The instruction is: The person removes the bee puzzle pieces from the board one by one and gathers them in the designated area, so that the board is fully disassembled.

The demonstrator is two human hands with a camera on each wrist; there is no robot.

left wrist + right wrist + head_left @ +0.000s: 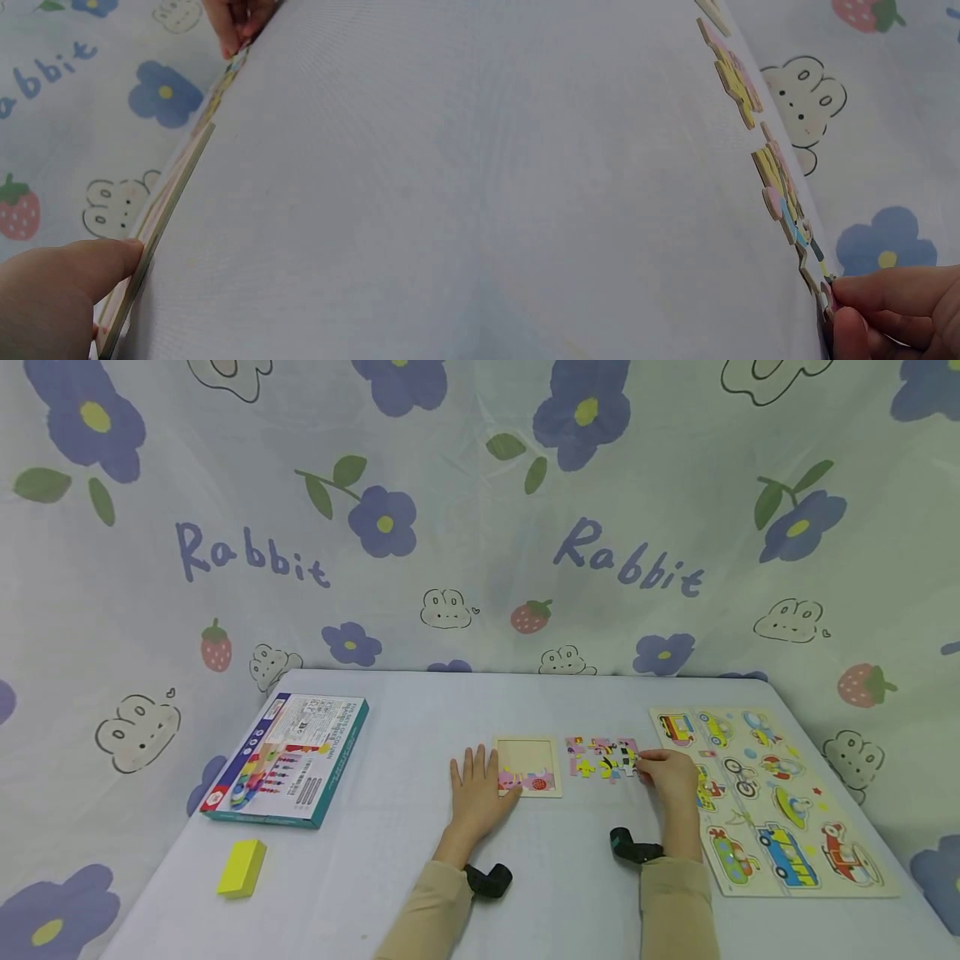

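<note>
A small wooden puzzle tray point(527, 753) lies flat on the table, its lower part filled with pink pieces that carry a red round shape. My left hand point(476, 789) lies spread at its left side, with the thumb point(105, 262) resting on the tray's edge. To the right of the tray is a patch of loose jigsaw pieces point(585, 766) in pink, yellow and black-and-white. At the right end of that patch, my right hand point(672, 774) pinches a jigsaw piece point(827, 298) between thumb and forefinger; the fingers hide most of it.
A wooden board of vehicle pictures point(765, 802) lies at the right, near the right forearm. At the left are a flat boxed set point(292, 760) and a yellow block point(242, 868). A patterned cloth point(465, 527) hangs behind the white table point(420, 710).
</note>
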